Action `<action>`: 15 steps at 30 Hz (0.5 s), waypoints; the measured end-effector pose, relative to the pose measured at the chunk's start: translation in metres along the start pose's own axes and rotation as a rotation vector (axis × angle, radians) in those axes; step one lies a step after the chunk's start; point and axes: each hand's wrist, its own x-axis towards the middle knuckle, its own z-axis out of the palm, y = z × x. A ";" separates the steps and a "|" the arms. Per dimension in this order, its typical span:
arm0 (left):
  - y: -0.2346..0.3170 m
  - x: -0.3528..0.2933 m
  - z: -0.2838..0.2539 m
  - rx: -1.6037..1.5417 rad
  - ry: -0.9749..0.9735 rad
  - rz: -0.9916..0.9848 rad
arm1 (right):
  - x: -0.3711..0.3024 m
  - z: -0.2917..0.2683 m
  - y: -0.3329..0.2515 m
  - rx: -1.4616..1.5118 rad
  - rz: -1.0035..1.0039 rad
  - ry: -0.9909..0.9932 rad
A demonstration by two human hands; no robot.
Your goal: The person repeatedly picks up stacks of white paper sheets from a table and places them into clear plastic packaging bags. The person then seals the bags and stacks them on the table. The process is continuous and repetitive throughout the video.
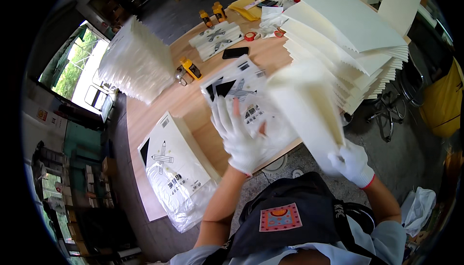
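My left hand [237, 134], in a white glove with some bare skin showing at the fingers, lies with fingers stretched out over clear plastic bags [224, 79] printed with pencil drawings. My right hand [355, 163], also gloved, grips the lower corner of a sheaf of off-white paper [309, 115]. The sheaf is curved, tilted up off the table and smeared by motion; its far end hangs over the bags. To the left lies a filled bag of paper [181, 163] with the same pencil print.
Tall layered stacks of off-white paper [357, 23] stand at the right, and a wrapped stack [137, 62] at the left. On the wooden table [159, 110] are a phone [236, 52], an orange-yellow bottle [191, 68], red tape [250, 36] and more printed bags [216, 40].
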 end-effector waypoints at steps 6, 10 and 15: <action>-0.056 0.018 0.015 -0.481 -0.393 -0.254 | 0.019 0.033 0.005 -0.328 -0.160 -0.209; -0.027 -0.007 0.011 -0.816 -0.415 -0.328 | 0.049 0.053 -0.003 -0.345 -0.123 -0.391; -0.018 -0.065 0.016 -0.503 -0.392 0.244 | 0.068 0.102 0.051 0.484 0.135 -0.477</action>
